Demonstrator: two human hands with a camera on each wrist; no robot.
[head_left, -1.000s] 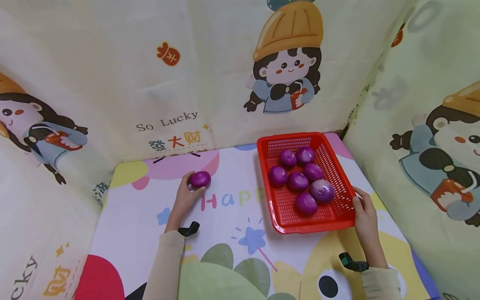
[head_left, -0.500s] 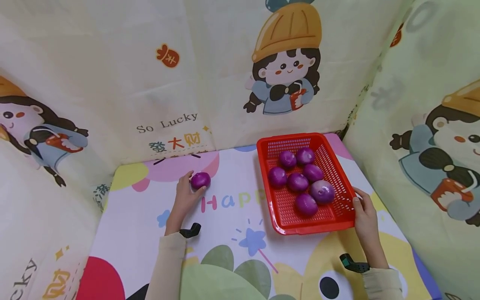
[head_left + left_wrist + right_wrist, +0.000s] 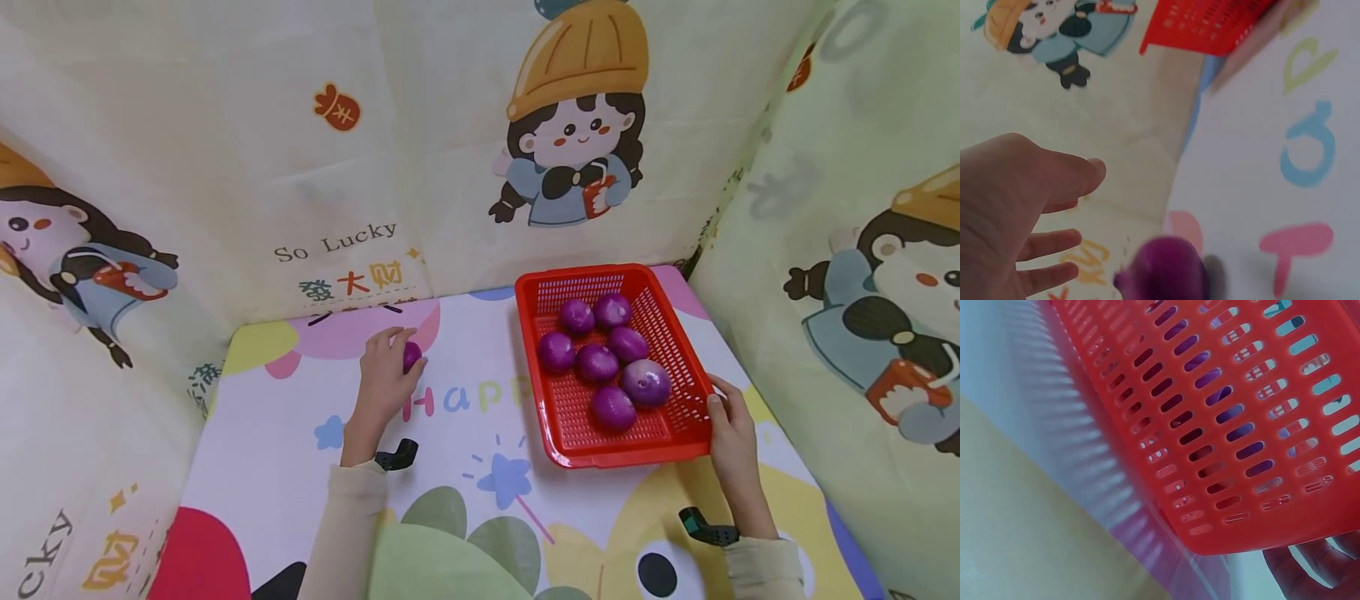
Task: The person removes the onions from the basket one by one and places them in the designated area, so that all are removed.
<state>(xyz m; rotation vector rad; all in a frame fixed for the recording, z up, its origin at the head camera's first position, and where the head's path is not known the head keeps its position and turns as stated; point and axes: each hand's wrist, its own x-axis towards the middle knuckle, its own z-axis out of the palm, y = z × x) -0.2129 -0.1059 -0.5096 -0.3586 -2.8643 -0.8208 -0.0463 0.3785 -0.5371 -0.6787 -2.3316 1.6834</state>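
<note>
A purple onion (image 3: pixel 412 357) lies by itself on the printed mat, partly hidden by my left hand (image 3: pixel 384 379). In the left wrist view, that hand's thumb and fingers are spread, with a gap between them and the onion (image 3: pixel 1169 270). My right hand (image 3: pixel 733 437) grips the near right corner of a red plastic basket (image 3: pixel 551 446), thumb over the rim. Inside the basket sit several purple onions, one of them paler (image 3: pixel 646 382). From the right wrist, the slotted basket wall (image 3: pixel 1210 425) fills most of the view, and fingers (image 3: pixel 1300 572) show beneath its edge.
A printed cloth wall (image 3: pixel 450 167) stands behind the mat (image 3: pixel 465 450), with more cloth at the left and right. The basket takes up the mat's right half. White mat with coloured letters lies between the lone onion and the basket.
My left hand has shifted slightly right and up over the lone onion, now covering more of it. The right hand and the basket have stayed in place.
</note>
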